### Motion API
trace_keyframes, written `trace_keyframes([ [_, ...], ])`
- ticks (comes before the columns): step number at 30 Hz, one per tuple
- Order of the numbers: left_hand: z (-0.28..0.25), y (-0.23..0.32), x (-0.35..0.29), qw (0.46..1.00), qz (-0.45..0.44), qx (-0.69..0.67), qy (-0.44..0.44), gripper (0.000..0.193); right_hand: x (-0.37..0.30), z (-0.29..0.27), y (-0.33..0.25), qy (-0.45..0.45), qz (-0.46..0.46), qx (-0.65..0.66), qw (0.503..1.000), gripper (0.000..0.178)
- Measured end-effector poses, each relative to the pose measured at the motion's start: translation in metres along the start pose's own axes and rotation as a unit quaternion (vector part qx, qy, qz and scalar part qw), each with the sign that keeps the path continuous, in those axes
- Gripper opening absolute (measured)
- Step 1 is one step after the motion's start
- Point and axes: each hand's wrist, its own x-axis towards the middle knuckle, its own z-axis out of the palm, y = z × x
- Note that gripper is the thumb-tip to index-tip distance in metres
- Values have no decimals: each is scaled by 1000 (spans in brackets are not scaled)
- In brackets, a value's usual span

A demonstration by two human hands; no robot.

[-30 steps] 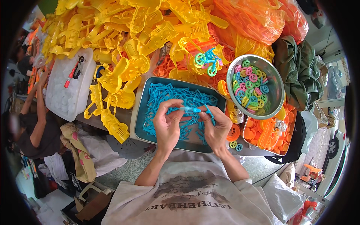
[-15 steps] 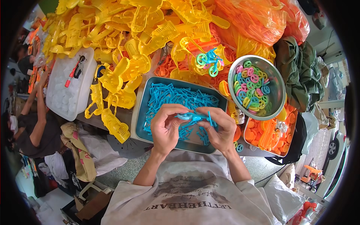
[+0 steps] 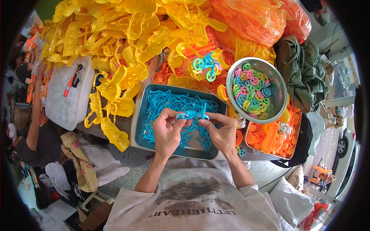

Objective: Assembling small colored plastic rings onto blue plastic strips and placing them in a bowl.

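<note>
My left hand (image 3: pixel 168 129) pinches one wheel end of a small blue toy bicycle (image 3: pixel 195 114) between thumb and fingers. At its other wheel, the thumb and fingers of my right hand (image 3: pixel 222 130) are closed, with an upright blue stem rising beside them. Both hands hover over a metal tray (image 3: pixel 139 119) strewn with loose blue plastic frame parts (image 3: pixel 163 101). Beyond the tray, another toy bicycle (image 3: pixel 208 66), blue with coloured wheels, rests on yellow pieces. To the right, a steel bowl (image 3: pixel 278 106) holds many small coloured wheels (image 3: pixel 254 89).
Yellow plastic mouldings (image 3: pixel 127 34) are heaped across the far side. A white tub (image 3: pixel 58 96) with a red-handled tool stands left. An orange-parts tray (image 3: pixel 289 144) sits right, below the bowl. Orange bags (image 3: pixel 250 19) lie far right. Another person's arm (image 3: pixel 35 119) shows at far left.
The toy bicycle has been turned in my fingers, so both wheels now show at its ends and the stem points up. My right-hand fingers have shifted to its right wheel.
</note>
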Motion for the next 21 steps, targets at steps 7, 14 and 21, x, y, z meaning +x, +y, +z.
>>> trace_keyframes([
  [7, 5, 24, 21, 998, 18, 54, -17, 21, 11, -7, -16, 19, -90, 23, 996, 21],
  [14, 43, 61, 106, 928, 210, 307, -26, 16, 81, -28, -77, 115, -114, -110, 981, 23],
  [21, 38, 59, 157, 916, 190, 352, -35, 17, 120, -24, -64, 110, -154, -261, 947, 30],
])
